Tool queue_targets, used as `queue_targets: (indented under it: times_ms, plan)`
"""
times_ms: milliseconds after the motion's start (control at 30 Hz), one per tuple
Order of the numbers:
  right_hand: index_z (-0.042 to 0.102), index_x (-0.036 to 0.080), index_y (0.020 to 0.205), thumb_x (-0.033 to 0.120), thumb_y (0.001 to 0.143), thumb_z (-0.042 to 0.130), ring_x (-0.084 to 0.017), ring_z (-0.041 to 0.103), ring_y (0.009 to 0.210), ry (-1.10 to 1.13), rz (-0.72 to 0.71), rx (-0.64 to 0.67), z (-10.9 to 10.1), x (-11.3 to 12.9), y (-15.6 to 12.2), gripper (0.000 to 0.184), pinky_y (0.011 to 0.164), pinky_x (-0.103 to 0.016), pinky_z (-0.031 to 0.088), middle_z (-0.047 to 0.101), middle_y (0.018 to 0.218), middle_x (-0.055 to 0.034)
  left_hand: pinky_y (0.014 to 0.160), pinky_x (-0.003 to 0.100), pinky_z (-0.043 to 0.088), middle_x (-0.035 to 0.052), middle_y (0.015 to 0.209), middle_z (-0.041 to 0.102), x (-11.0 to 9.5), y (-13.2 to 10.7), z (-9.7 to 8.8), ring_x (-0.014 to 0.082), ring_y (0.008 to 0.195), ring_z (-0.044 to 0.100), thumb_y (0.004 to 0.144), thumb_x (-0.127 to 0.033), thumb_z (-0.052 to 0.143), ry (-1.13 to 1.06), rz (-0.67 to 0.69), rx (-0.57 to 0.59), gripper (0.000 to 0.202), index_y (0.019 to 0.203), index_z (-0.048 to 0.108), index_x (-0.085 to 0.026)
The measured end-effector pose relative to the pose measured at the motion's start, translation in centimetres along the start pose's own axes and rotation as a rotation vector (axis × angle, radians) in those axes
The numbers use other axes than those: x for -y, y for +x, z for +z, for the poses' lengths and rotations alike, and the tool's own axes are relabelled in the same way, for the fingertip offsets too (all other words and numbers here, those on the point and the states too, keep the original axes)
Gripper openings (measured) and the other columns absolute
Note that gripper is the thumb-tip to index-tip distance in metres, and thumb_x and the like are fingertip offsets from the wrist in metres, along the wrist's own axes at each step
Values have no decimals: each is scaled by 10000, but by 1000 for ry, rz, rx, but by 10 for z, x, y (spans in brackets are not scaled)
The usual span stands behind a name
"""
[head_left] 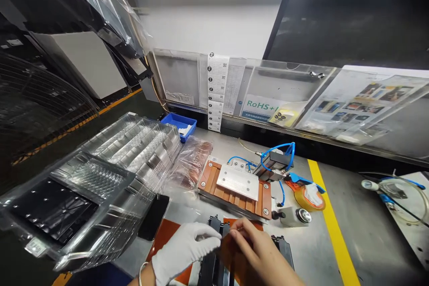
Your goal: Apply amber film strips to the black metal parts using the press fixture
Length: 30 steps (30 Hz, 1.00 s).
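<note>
black part (208,270), elongated, seen at the lower centre on the metal bench (321,250), beneath and between the two hands. by the gloved left hand (187,250), thumb and forefinger are brought nearly together over the part; by the bare right hand (261,250), thumb and forefinger are likewise bent inward, close beside the left fingertips. whether anything is pinched by either hand cannot be told. a second black part (284,250) is partly covered by the right hand. legible lettering is confined to the green "rohs+" on a sign (259,105), behind the clear panel, its remainder being overlapped by a yellow card (284,117). on the hanging paper strip (214,94), round black marks and square codes are repeated, with print too small to be read. fine print on the silver plate (237,181) and on the white label (36,247) of the clear trays (144,143) is likewise unreadable.
</note>
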State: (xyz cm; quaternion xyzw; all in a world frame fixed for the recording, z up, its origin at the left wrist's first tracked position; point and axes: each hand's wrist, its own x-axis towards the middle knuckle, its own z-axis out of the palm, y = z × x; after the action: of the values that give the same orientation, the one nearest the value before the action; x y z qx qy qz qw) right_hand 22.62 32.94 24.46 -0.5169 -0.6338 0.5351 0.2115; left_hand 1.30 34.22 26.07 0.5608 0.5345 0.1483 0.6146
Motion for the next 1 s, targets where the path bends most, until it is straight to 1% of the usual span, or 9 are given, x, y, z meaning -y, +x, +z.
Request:
queue_targets:
  times_ms: [100,167,267,367,467,567,767,867,1000]
  plan:
    - [519,218,927,450,976,365,-153,630,762,19,-3,8,-1,8,0,283,720,-237,429,677,820,-9,643,231,365,-8,700,618,-10,9,6,123,688,505,808,-339,594,160,66,0,240,738,725,-150]
    - [534,218,939,452,970,392,-153,631,759,32,16,19,-5,8,-1,276,715,-233,426,678,806,-3,602,234,324,-23,641,554,-12,13,8,108,641,452,804,-304,572,284,83,-21,237,665,684,-148]
    - [572,220,946,515,934,464,-160,628,744,39,86,21,-17,-7,-5,314,692,-237,431,687,814,-3,626,234,358,-12,665,605,-12,17,3,119,654,500,798,-292,546,360,90,-51,225,666,670,-159]
    - [566,207,807,649,888,463,-169,616,711,160,153,-68,-28,-40,-11,461,666,-253,448,650,737,-9,657,244,412,15,717,634,-13,24,-10,142,692,529,789,-384,562,229,11,-144,262,711,660,-154]
    - [547,203,738,757,796,513,-171,611,623,496,246,-210,-34,-73,-16,558,633,-270,473,593,615,9,583,251,410,23,731,593,-12,38,-25,139,658,491,771,-516,568,82,-44,-200,379,750,638,-145]
    - [586,183,748,737,714,643,-150,609,607,694,280,-297,-36,-88,-12,558,632,-256,473,598,620,12,536,246,372,9,706,571,-13,55,-33,114,585,452,769,-564,571,9,-62,-178,428,759,621,-139]
    - [605,162,764,698,649,724,-98,521,531,727,306,-376,-50,-96,23,560,523,-218,408,568,611,30,544,251,357,-26,632,539,-14,104,-37,105,538,453,779,-557,572,20,-55,-122,407,769,580,-150]
    - [552,161,692,675,652,725,-80,471,481,689,319,-386,-61,-108,48,543,471,-206,373,531,576,41,513,253,331,-60,512,463,-9,138,-41,107,468,416,780,-527,547,42,-72,-96,353,725,504,-181]
    - [457,176,636,657,678,680,-44,387,377,637,374,-405,-73,-124,77,532,413,-175,276,457,479,71,538,254,321,-71,473,459,0,179,-45,106,457,433,773,-419,526,109,-110,-115,250,691,453,-194]
